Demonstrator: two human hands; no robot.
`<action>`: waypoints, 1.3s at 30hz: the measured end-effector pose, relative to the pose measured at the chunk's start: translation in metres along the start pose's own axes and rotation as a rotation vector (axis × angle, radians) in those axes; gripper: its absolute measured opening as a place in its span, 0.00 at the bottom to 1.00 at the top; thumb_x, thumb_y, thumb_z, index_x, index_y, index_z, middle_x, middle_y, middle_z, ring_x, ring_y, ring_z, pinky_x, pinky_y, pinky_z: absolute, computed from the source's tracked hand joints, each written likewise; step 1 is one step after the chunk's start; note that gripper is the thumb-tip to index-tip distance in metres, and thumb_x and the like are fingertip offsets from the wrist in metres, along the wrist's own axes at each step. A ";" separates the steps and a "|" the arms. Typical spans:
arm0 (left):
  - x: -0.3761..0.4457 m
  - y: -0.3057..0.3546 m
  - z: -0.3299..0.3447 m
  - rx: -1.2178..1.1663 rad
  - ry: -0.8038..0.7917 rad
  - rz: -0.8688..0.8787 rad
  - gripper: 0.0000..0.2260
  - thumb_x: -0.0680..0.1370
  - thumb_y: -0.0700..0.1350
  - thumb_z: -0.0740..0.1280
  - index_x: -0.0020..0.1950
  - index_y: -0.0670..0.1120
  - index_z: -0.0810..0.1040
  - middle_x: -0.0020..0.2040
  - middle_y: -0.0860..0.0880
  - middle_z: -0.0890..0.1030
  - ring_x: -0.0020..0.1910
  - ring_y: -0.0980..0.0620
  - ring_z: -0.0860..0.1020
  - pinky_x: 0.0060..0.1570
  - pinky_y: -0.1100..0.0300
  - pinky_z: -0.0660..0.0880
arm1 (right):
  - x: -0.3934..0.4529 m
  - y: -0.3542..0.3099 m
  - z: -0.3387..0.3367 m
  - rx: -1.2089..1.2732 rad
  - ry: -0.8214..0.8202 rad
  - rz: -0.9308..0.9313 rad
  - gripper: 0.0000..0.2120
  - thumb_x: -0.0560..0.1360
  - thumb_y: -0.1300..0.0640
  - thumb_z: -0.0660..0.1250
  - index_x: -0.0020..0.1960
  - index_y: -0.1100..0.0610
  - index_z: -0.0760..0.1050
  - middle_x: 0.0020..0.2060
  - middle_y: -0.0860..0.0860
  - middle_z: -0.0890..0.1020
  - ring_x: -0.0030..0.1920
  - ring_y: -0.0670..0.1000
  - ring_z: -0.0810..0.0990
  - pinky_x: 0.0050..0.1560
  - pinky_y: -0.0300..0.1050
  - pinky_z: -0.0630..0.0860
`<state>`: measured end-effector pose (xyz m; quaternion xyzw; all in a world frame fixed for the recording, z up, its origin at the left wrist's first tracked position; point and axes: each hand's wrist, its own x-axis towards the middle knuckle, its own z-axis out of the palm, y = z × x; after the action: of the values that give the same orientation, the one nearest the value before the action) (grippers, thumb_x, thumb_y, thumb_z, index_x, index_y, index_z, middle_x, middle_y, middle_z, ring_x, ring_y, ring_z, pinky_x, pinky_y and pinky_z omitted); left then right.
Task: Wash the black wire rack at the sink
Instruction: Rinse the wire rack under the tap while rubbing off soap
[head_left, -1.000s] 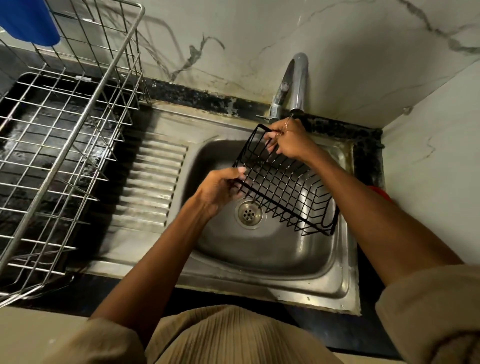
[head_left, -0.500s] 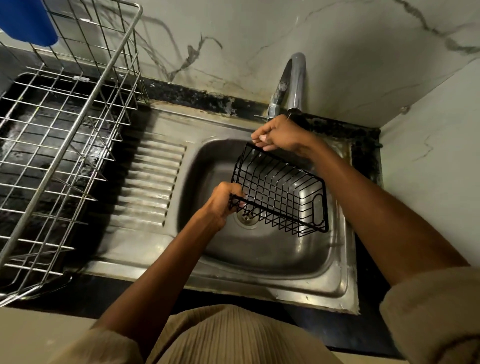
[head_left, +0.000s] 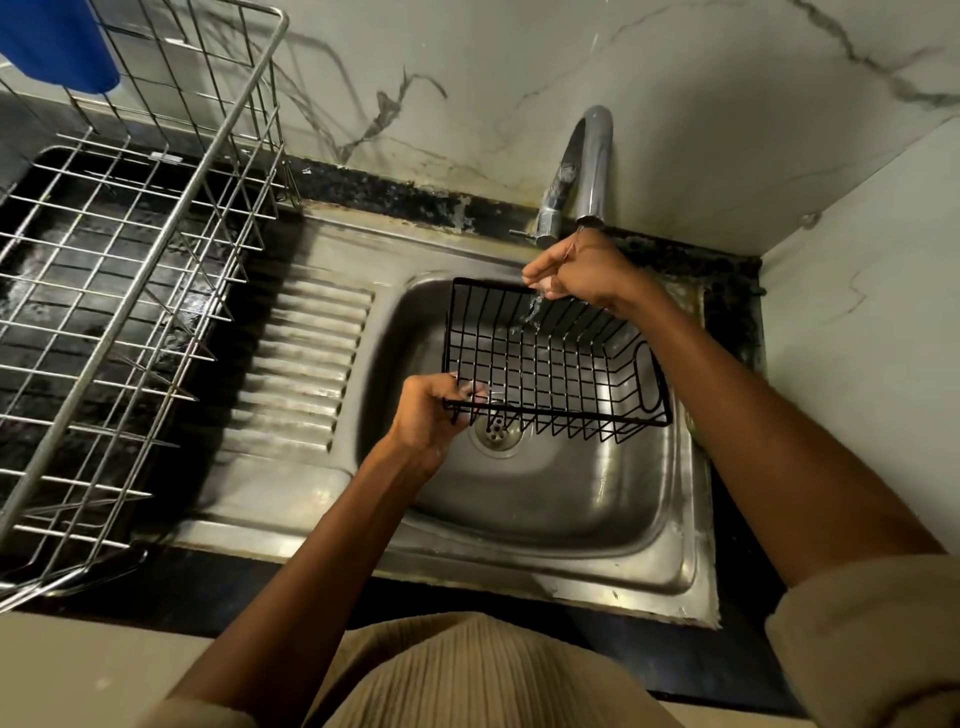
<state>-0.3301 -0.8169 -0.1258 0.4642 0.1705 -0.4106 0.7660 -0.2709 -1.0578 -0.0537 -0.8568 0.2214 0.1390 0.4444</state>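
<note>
Both hands are on the black wire rack (head_left: 550, 358), holding it up over the basin of the steel sink (head_left: 571, 499). Left hand (head_left: 428, 413) has its fingers curled round the near rim at the rack's left corner. Right hand (head_left: 576, 273) is up at the far rim, fingers bunched and pinching the top wire, directly under the spout of the chrome tap (head_left: 589, 171). Water is trickling off that hand and down through the bars, though the stream is thin and hard to follow. Rack sits open side up, above the drain (head_left: 496, 434). Off to the left, a silver dish rack (head_left: 119, 291) stands on the black counter (head_left: 395, 197), beside the ribbed drainboard (head_left: 301, 369).
</note>
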 end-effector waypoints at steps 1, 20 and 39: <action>-0.001 0.001 0.001 -0.006 -0.005 -0.002 0.15 0.51 0.39 0.64 0.37 0.43 0.71 0.38 0.44 0.80 0.45 0.45 0.76 0.50 0.54 0.67 | -0.001 0.001 0.000 -0.011 0.024 -0.013 0.12 0.73 0.73 0.69 0.52 0.60 0.84 0.47 0.54 0.86 0.49 0.49 0.86 0.52 0.46 0.83; -0.022 -0.008 0.033 0.167 -0.067 0.063 0.22 0.59 0.36 0.63 0.53 0.37 0.74 0.43 0.41 0.78 0.42 0.48 0.76 0.45 0.58 0.75 | -0.050 0.019 0.012 0.007 0.464 -0.170 0.09 0.72 0.64 0.74 0.51 0.56 0.85 0.47 0.49 0.86 0.44 0.40 0.82 0.49 0.32 0.79; -0.016 0.021 0.055 0.354 0.083 0.085 0.34 0.55 0.47 0.73 0.57 0.31 0.78 0.58 0.36 0.81 0.54 0.45 0.78 0.54 0.51 0.76 | -0.063 0.065 -0.008 -0.080 0.493 -0.112 0.09 0.78 0.59 0.70 0.57 0.56 0.83 0.48 0.50 0.86 0.47 0.45 0.84 0.49 0.36 0.79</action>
<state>-0.3302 -0.8516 -0.0749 0.6150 0.1074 -0.3821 0.6814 -0.3577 -1.0808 -0.0670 -0.8926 0.2695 -0.0904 0.3500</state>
